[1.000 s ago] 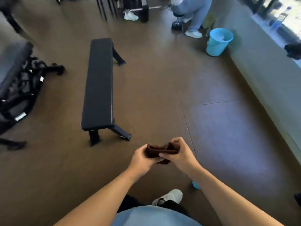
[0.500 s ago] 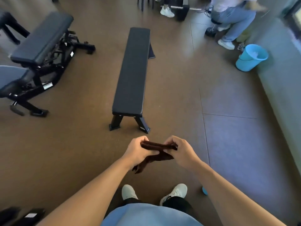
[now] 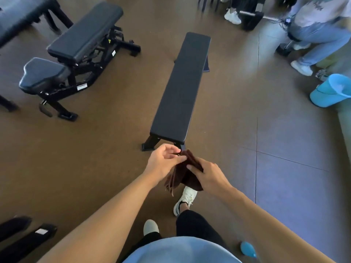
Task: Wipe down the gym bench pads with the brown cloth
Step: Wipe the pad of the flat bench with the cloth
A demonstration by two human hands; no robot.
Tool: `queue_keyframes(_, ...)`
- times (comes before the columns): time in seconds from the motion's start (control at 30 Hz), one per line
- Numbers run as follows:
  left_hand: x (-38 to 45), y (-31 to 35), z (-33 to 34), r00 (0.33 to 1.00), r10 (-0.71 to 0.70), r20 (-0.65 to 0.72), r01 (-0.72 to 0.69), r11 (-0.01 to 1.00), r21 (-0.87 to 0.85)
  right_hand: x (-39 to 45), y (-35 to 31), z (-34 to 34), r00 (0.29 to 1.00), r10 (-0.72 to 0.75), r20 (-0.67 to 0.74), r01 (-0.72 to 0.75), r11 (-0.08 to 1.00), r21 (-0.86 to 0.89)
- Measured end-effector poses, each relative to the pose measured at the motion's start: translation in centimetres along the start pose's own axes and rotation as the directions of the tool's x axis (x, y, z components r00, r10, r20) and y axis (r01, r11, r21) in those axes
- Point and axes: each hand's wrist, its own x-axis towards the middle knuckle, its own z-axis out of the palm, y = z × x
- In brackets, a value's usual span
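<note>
Both hands meet in front of the person's body, above the brown floor (image 3: 76,177), with the brown cloth (image 3: 185,174) bunched between them. The right hand (image 3: 208,176) grips the cloth from its right side, fingers curled over the folds and thumb laid across the top; the left hand (image 3: 164,161) pinches the cloth's upper edge between thumb and fingertips, its other fingers loosely bent. Folded layers of the cloth hang down below the hands, and their lower edges dangle over a white shoe (image 3: 185,199) stepping forward. Straight ahead, just past the hands, stands the flat bench (image 3: 182,90) — a long black pad running away from the person, its near end and black feet close to the cloth but not touching it. To the left, well apart from it, sits an adjustable bench (image 3: 76,44) with a separate seat pad and back pad on a black frame. At the right edge a light blue bucket (image 3: 332,92) rests on the floor, and beyond it another person in jeans (image 3: 321,38) sits near a barbell — the details there are blurred. A small blue object (image 3: 247,249) lies on the floor by the right forearm; what it is cannot be told.
</note>
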Motion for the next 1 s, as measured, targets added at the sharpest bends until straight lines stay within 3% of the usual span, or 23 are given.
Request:
queue_keyframes(0.07, 2.2, -0.3, -0.1, 0.959, -0.170, -0.226, 0.150, 0.983, -0.104, 3.1, -0.6, -1.2, 0.996, 0.075, -0.041, -0.072, 0.995, 0.070)
queue_keyframes(0.13, 4.0, -1.4, 0.2, 0.866, -0.397, -0.303, 0.337, 0.913, -0.232, 6.0, -1.1, -2.3, 0.987, 0.145, -0.063, -0.135, 0.981, 0.142)
queue_keyframes(0.2, 5.4, -2.5, 1.0, 0.794, -0.585, -0.166, 0.482, 0.772, -0.415, 8.7, -1.8, -3.1, 0.978, 0.195, -0.066, -0.172, 0.950, 0.259)
queue_keyframes(0.27, 6.5, -3.6, 2.1, 0.732, -0.680, 0.029, 0.553, 0.569, -0.609, 11.1, -3.0, -3.6, 0.967, 0.253, -0.042, -0.206, 0.865, 0.457)
queue_keyframes(0.43, 10.0, -4.8, 2.7, 0.670, -0.632, 0.391, 0.567, 0.095, -0.818, 14.4, -7.2, -7.3, 0.945, 0.298, 0.136, -0.292, 0.576, 0.764)
queue_keyframes(0.5, 11.0, -4.0, 1.4, 0.762, -0.472, 0.444, 0.480, -0.048, -0.876, 14.9, -8.1, -9.1, 0.945, 0.268, 0.190, -0.298, 0.456, 0.838)
queue_keyframes(0.53, 11.8, -3.5, 0.2, 0.831, -0.384, 0.402, 0.408, -0.068, -0.910, 15.5, -8.5, -9.9, 0.945, 0.252, 0.209, -0.301, 0.415, 0.859)
queue_keyframes(0.6, 13.6, -2.4, -2.9, 0.929, -0.273, 0.252, 0.255, -0.023, -0.967, 16.9, -9.0, -11.0, 0.945, 0.257, 0.204, -0.300, 0.421, 0.856)
queue_keyframes(0.67, 15.4, -1.2, -6.5, 0.955, -0.249, 0.164, 0.188, 0.076, -0.979, 18.8, -8.8, -11.4, 0.945, 0.276, 0.176, -0.299, 0.510, 0.806)
queue_keyframes(0.8, 20.1, -0.1, -12.5, 0.912, -0.278, 0.300, 0.399, 0.442, -0.804, 22.9, -8.1, -10.6, 0.935, 0.331, 0.126, -0.334, 0.703, 0.628)
queue_keyframes(0.87, 22.9, 0.7, -13.9, 0.867, -0.332, 0.372, 0.499, 0.563, -0.658, 25.0, -8.0, -9.9, 0.923, 0.373, 0.094, -0.366, 0.773, 0.519)
queue_keyframes(1.0, 28.3, 1.2, -14.3, 0.866, -0.413, 0.281, 0.498, 0.749, -0.437, 28.6, -7.2, -8.5, 0.883, 0.470, 0.004, -0.439, 0.822, 0.362)
